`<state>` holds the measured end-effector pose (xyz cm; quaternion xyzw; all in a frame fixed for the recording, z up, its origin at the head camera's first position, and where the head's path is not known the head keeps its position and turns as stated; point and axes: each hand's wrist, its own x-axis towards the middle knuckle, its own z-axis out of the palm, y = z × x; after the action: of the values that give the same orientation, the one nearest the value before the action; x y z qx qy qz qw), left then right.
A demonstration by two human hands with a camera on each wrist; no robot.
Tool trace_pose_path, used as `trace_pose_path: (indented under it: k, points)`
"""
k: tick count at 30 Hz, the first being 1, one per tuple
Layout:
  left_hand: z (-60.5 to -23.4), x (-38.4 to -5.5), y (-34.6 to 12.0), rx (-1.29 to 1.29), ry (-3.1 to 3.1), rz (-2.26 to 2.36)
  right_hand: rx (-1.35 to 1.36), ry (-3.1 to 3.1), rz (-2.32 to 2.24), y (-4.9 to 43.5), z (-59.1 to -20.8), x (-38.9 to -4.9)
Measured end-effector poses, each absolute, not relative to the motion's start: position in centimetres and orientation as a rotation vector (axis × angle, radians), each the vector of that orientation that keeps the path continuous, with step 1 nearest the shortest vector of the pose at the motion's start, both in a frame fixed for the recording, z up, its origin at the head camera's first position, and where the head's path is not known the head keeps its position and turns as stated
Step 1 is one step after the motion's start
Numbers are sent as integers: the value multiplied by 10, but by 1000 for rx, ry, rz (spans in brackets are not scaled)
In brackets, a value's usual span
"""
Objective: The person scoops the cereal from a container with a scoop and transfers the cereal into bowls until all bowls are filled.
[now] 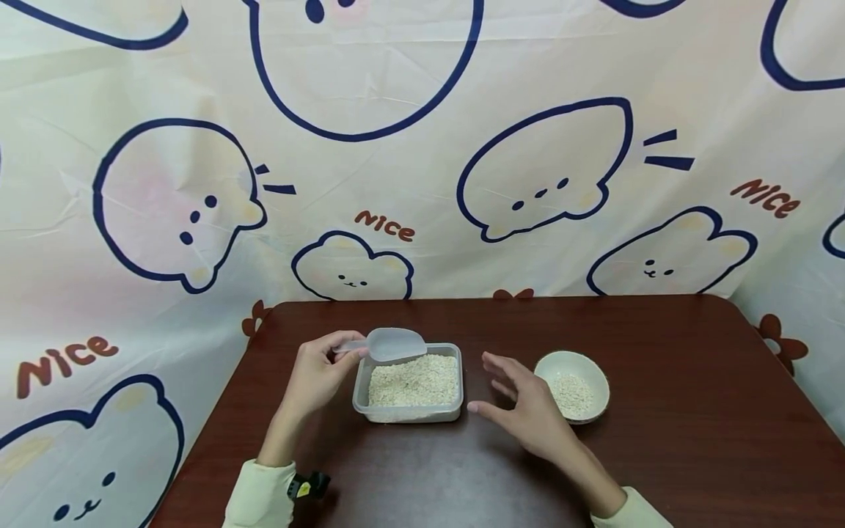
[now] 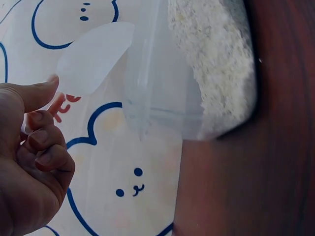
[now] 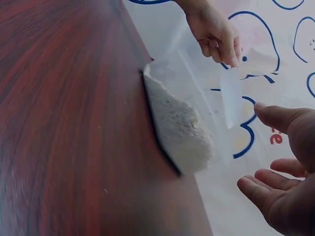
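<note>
A translucent plastic scoop [image 1: 396, 345] is pinched by its handle in my left hand [image 1: 319, 374], just above the back left of a clear rectangular container [image 1: 412, 414]. Pale oat-like flakes [image 1: 416, 381] fill much of that container. In the left wrist view the scoop [image 2: 96, 59] extends from the thumb and curled fingers, apart from the container wall. My right hand [image 1: 528, 407] hovers between the container and a white bowl [image 1: 597, 367], fingers spread and holding nothing. Some of the same flakes [image 1: 571, 394] lie in the bowl. The right wrist view shows the right hand [image 3: 290, 167] with thumb and fingers apart.
The dark brown wooden table [image 1: 693, 411] carries the container and bowl. Behind it hangs a pale cloth [image 1: 436, 183] printed with blue-outlined cartoon figures. A black strap [image 1: 310, 485] is at the left wrist by the cuff.
</note>
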<state>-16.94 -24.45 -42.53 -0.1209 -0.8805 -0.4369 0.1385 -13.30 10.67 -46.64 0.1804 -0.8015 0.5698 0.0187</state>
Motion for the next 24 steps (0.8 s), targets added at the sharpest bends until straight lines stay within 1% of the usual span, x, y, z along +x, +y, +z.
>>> trace_pose_path:
  k: [14, 24]
  points:
    - [-439, -162, -258, -249, -2661, -1272, 510, -2605, 1814, 82, -488, -140]
    - [-447, -164, -251, -333, -2695, -1294, 509, -2616, 1861, 77, -497, -140]
